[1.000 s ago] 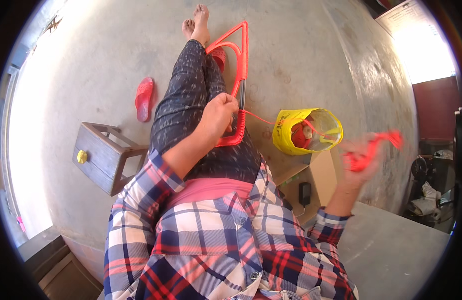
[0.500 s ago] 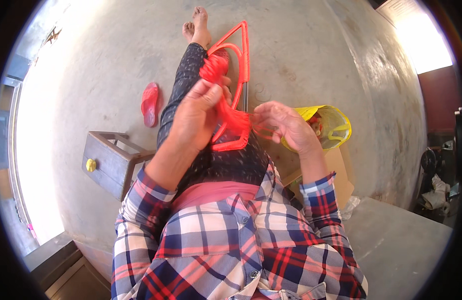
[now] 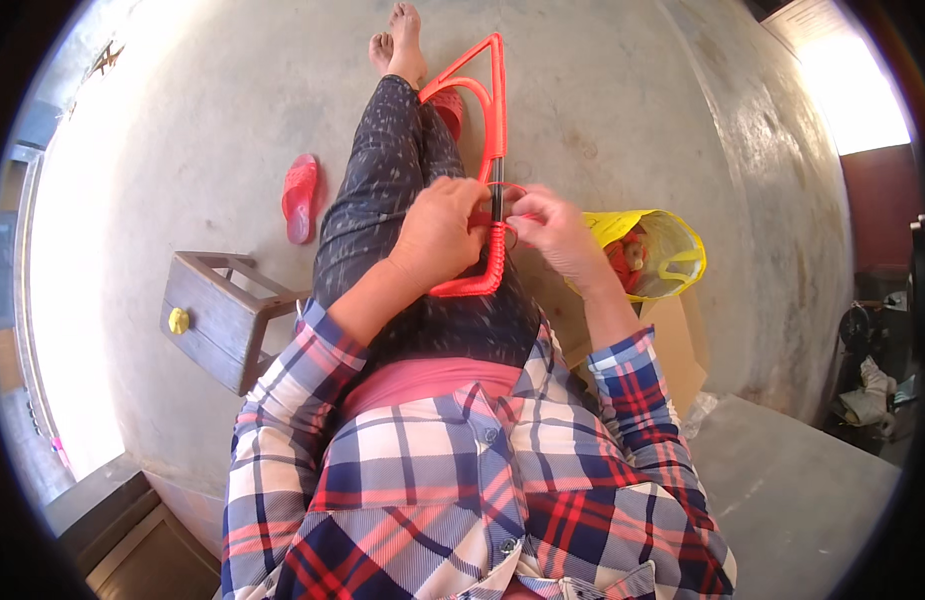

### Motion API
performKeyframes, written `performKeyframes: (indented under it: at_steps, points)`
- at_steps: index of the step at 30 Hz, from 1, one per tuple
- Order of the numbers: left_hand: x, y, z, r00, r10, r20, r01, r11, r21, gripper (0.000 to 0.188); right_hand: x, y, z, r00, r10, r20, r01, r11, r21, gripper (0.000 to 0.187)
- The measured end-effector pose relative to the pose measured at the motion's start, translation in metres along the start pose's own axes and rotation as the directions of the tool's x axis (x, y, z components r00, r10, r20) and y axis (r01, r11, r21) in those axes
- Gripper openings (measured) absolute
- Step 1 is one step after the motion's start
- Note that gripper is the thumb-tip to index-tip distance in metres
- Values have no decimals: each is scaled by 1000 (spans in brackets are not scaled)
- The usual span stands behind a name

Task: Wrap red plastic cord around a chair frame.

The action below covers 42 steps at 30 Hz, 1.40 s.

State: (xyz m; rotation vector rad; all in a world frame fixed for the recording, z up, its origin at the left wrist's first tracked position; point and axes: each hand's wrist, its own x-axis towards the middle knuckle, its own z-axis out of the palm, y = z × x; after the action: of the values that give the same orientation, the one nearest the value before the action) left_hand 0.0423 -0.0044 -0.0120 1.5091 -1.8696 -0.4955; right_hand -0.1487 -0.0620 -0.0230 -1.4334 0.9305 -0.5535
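The left hand (image 3: 442, 228) is sitting half-curled, its hold hidden from us; the right hand (image 3: 554, 232) is apparently pinching red cord (image 3: 508, 184); the red-wrapped frame (image 3: 499, 120) is lying over the legs; drawing each turn taut and snug is looking wise.

Arms (image 3: 267, 460) bent, with forearms (image 3: 366, 303) converging toward the far centre. Left hand (image 3: 440, 230): back uppermost, fingers curled, fingertips largely hidden. Right hand (image 3: 557, 230): near the left but apart, thumb and fingers drawn together. Legs (image 3: 367, 180) extend far; bare feet (image 3: 406, 45) lie side by side.
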Motion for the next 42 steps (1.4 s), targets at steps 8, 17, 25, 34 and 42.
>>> performKeyframes:
  at_steps: [8, 17, 25, 34, 42]
  points:
    - [3, -19, 38, 710, -473, 522, 631, 99, -769, 36, -92, -46, -105, 883, -367, -292, 461, 568, 682, 15]
    - [-12, 7, 38, 684, -560, 468, 681, 258, -686, 38, -96, -8, -87, 743, -12, -669, 395, 814, 425, 18]
    - [-14, 10, 35, 725, -500, 473, 631, 206, -748, 39, -57, -13, 12, 990, 89, -106, -32, 893, 448, 15]
    - [-4, 4, 37, 653, -552, 519, 704, 189, -685, 42, -105, -80, 22, 1000, -1, -5, 4, 799, 601, 17]
    - [-11, 54, -9, 998, -25, -58, 7, 959, -283, 36, -99, -105, -10, 962, -250, 108, 156, 831, 533, 21]
